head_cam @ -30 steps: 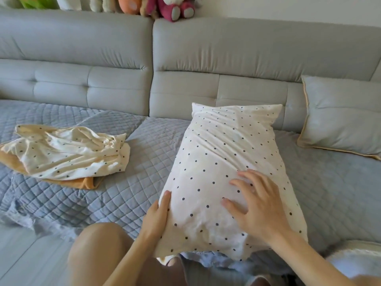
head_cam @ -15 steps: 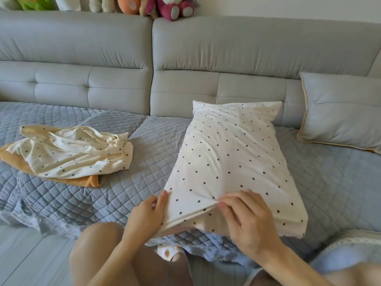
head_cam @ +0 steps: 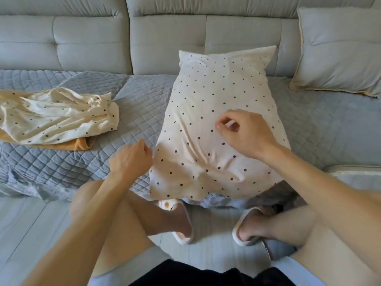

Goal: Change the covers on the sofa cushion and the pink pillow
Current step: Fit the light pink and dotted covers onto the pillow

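While one polka-dot pillow point(head_cam: 216, 124) is lying across the quilted seat cover point(head_cam: 132, 112) of the grey sofa point(head_cam: 165, 42), with its near end hanging a little over the seat's front edge, two bare hands are working at it. One loose polka-dot cover point(head_cam: 55, 116) is lying crumpled well to the left on the seat, and one orange cloth point(head_cam: 76, 144) is peeking out from beneath it. One grey cushion point(head_cam: 338, 50) with pale piping is leaning against the backrest at the right, apart from the pillow.

Reaching in from the lower left, the left hand point(head_cam: 129, 159) is sitting at the pillow's left edge with its fingers curled inward; whether they are pinching the fabric or only touching it cannot be told. Coming in from the lower right, the right hand point(head_cam: 243, 133) is hovering over the middle of the pillow with its fingers bent and thumb near the fingertips, and nothing is showing between them, so it is appearing to grasp nothing.

Below, two slippers point(head_cam: 183, 221) are resting on the pale floor point(head_cam: 26, 223), one on each foot, with two bare knees framing them.
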### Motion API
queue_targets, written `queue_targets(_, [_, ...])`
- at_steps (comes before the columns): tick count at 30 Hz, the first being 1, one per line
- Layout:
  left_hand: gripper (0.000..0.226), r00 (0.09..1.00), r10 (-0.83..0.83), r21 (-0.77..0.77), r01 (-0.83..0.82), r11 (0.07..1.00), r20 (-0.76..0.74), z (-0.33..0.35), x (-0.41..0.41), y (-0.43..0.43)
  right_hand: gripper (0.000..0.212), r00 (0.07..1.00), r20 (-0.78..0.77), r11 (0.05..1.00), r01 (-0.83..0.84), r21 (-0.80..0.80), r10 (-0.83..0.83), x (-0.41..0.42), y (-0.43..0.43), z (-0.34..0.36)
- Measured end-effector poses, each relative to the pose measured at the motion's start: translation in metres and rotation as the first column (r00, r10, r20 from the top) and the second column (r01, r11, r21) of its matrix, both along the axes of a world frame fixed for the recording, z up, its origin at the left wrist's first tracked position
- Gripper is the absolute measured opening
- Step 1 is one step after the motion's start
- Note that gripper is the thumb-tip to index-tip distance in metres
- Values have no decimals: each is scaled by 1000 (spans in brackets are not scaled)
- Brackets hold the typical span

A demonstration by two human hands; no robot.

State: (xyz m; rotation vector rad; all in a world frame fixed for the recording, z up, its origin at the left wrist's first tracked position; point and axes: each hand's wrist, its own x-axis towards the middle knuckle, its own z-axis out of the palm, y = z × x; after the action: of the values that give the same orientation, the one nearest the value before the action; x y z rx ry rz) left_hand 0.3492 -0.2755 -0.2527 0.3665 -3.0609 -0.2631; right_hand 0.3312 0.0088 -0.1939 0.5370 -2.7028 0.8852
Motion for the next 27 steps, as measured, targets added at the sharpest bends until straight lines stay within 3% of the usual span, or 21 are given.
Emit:
queue_targets(3, [44,999,-28,212,35,977,-37,25,-55,17,29,991,-18,984,136,115,-135,-58,26,0])
queue_targets(6, [57,992,-122,373,118,920,-12,37,-120,45,54,951,118,935,251,249,-286,-114,55,-9])
queue_targets(9, [72,987,-157,497,125,859,23,41,-188,78,69,894,279,928,293,232,-352,-164,72,-15])
queue_targets(12, [86,991,-113,521,63,851,65,47,-256,100,80,862,359,931,303,203,-358,-220,76,-14])
queue_targets(18, [86,996,-69,600,25,800,50,50,-398,106,77,782,441,876,482,18,-440,-350,95,-7])
queue_targets(22, [66,999,-32,603,4,797,35,49,-475,100,49,754,465,771,603,-207,-464,-427,127,-7])
queue_targets(24, [54,999,-28,542,7,840,30,46,-506,93,38,718,437,730,659,-178,-542,-452,140,-12])
queue_targets(27, [24,996,60,424,-25,906,-71,43,-535,81,18,705,265,695,704,-147,-658,-478,152,-13])
